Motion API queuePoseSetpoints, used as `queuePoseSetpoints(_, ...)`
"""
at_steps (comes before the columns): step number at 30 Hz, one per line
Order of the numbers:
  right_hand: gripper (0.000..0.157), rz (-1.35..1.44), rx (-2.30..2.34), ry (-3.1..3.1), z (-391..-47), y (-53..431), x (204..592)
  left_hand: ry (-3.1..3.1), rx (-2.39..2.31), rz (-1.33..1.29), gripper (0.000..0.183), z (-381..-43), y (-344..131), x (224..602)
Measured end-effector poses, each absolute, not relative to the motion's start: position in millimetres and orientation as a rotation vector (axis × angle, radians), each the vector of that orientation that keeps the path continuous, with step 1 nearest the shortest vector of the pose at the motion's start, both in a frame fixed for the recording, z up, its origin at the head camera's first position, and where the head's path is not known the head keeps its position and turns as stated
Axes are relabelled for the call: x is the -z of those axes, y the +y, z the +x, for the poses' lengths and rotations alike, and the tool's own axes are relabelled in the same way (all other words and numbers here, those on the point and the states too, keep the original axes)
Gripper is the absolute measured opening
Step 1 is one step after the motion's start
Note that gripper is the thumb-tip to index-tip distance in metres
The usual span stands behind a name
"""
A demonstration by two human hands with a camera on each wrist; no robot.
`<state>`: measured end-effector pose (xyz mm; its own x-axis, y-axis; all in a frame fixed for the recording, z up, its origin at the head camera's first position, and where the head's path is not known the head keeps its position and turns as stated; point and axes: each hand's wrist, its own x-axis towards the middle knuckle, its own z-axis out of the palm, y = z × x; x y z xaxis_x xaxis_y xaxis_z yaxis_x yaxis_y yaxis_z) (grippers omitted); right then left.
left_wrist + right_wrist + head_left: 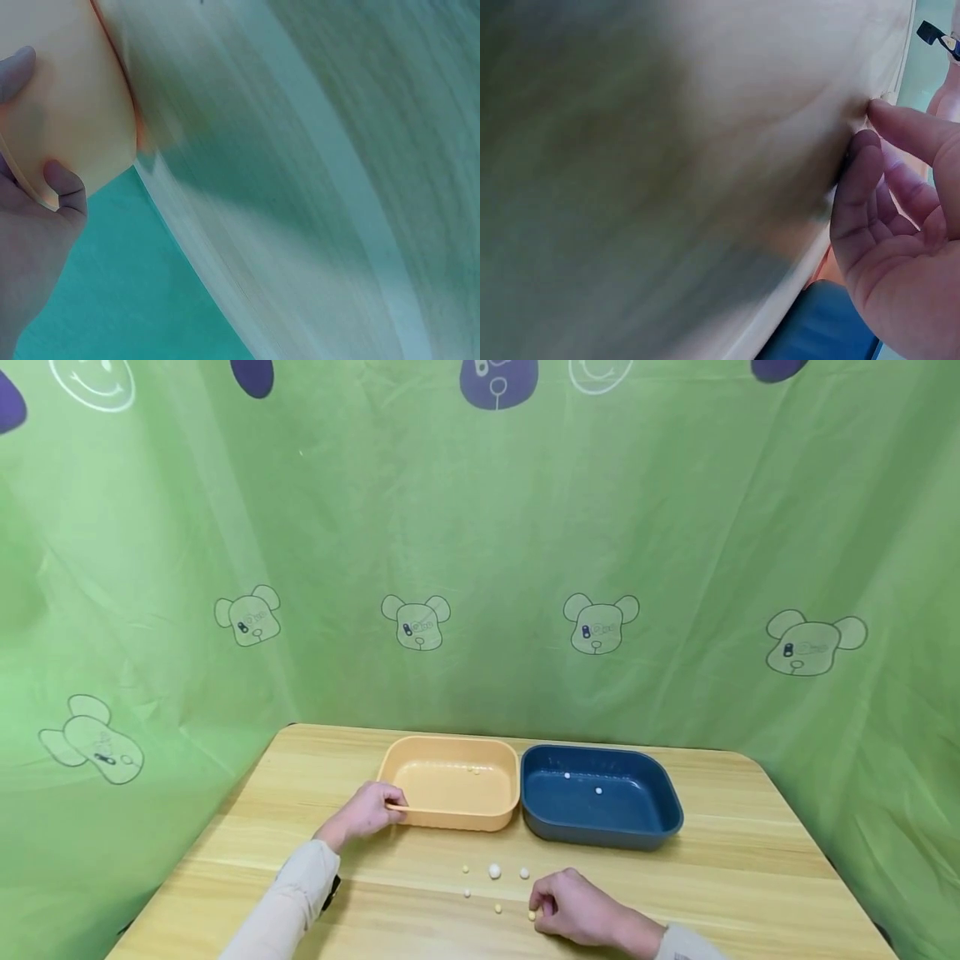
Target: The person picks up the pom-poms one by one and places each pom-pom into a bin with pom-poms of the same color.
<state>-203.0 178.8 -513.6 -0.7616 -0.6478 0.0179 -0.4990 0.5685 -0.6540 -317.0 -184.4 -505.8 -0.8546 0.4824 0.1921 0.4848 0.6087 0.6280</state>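
Note:
My left hand (369, 811) grips the near left corner of an orange plastic bin (457, 820). In the left wrist view, the thumb and fingers lie on either side of the bin's rim. On the table at the front, my right hand (573, 908) has its thumb and index finger at a small yellow ball (532, 915), pinching it close to the wood. Just left of that hand are a larger white ball (494, 871), smaller white balls (524, 873) and small yellow balls (498, 908). A couple of tiny yellow balls (473, 770) lie inside the orange bin.
A dark blue bin (603, 837) stands right beside the orange one, with two white balls (598, 791) in it. Both rest towards the back of the wooden table (750, 860). A green patterned curtain (510, 527) hangs around the back and sides.

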Motion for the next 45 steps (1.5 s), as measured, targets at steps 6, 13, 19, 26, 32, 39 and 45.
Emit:
queuePoseSetpoints(6, 0.012, -0.949, 0.953, 2.575, -202, 176, 512, -2.814, 1.097, -0.841, 0.013, -317, -185, 505)
queuePoseSetpoints(13, 0.012, -0.966, 0.926, 2.578, -204, 174, 512, -2.81, 1.08, -0.844, 0.013, -318, -185, 507)
queuePoseSetpoints(19, 0.011, -0.973, 0.93, 2.571, -204, 174, 513, -2.805, 1.065, -0.848, 0.013, -318, -185, 508)
queuePoseSetpoints(26, 0.015, -0.953, 0.921, 2.563, -201, 175, 512, -2.799, 1.082, -0.87, 0.013, -317, -185, 508)
queuePoseSetpoints(32, 0.014, -0.937, 0.948, 2.511, -200, 176, 509, -2.807, 1.066, -0.865, 0.014, -318, -185, 508)
queuePoseSetpoints(39, 0.013, -0.924, 0.986, 2.467, -200, 176, 503, -2.811, 1.057, -0.865, 0.015, -320, -186, 509)
queuePoseSetpoints(45, 0.012, -0.938, 1.028, 2.449, -201, 175, 497, -2.81, 1.069, -0.865, 0.014, -320, -186, 509)
